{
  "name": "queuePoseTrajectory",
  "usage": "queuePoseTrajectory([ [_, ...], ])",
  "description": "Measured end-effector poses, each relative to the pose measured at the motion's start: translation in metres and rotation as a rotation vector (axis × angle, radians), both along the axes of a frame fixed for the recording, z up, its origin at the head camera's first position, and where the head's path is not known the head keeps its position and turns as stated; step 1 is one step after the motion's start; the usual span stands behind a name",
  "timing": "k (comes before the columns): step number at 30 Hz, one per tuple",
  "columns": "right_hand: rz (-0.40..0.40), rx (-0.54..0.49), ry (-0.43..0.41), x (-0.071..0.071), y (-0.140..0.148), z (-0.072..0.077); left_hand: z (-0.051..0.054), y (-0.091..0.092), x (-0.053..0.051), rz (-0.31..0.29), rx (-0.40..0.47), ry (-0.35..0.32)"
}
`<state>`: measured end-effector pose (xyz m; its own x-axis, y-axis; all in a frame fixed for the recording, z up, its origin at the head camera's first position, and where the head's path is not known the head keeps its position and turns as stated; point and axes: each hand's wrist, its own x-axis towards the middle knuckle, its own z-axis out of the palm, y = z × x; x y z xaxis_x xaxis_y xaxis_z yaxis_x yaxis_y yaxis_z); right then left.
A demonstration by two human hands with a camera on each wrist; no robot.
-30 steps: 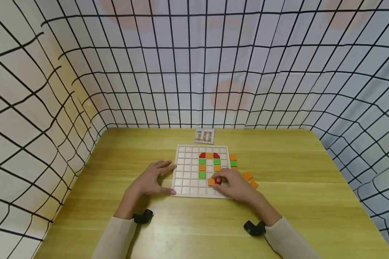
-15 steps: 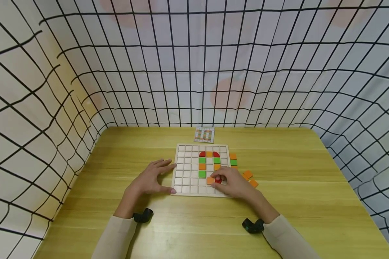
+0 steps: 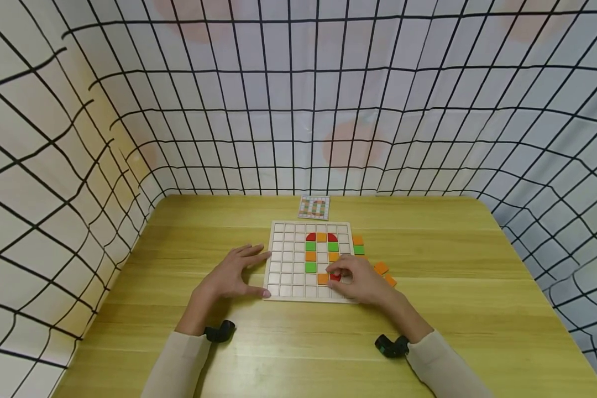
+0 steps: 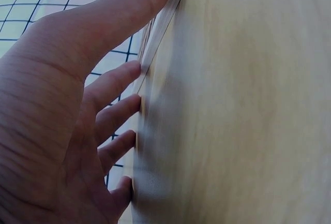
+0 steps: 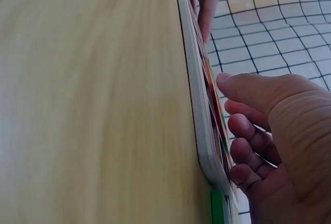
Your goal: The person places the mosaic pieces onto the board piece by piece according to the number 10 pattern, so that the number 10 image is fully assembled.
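A pale wooden grid board (image 3: pixel 284 262) lies on the table with red, green and orange pieces in its cells. My right hand (image 3: pixel 365 282) is over its lower right part, thumb and forefinger apart around a red rounded piece (image 3: pixel 335 277), beside an orange square tile (image 3: pixel 323 279). In the right wrist view the thumb (image 5: pixel 248 85) is extended and the other fingers are loosely bent, with no piece seen between them. My left hand (image 3: pixel 231 275) is spread at the board's left edge; its thumb (image 4: pixel 129 9) and fingertips touch that edge in the left wrist view.
A small pattern card (image 3: pixel 314 207) lies behind the board. Right of the board are a column of orange and green tiles (image 3: pixel 359 250) and several loose orange tiles (image 3: pixel 381 268). White walls with black grid lines (image 3: pixel 298 127) stand behind and beside the wooden table (image 3: pixel 298 342).
The orange square tile, first tilted at my right fingertips, now lies in the grid beside the red piece. My right hand has shifted slightly to the right; the left hand stays still.
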<state>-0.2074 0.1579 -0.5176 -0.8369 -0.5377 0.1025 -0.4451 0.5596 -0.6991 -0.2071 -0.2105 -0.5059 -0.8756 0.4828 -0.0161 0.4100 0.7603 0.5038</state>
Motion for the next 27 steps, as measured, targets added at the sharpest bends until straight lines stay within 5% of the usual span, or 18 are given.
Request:
queuePoseTrajectory([
  [16, -0.174, 0.044, -0.017, -0.002, 0.052, 0.000, -0.002, -0.001, -0.002, -0.003, -0.008, 0.006],
  [27, -0.186, 0.039, 0.057, 0.000, 0.075, -0.004, -0.002, -0.002, -0.002, -0.006, -0.011, 0.012],
])
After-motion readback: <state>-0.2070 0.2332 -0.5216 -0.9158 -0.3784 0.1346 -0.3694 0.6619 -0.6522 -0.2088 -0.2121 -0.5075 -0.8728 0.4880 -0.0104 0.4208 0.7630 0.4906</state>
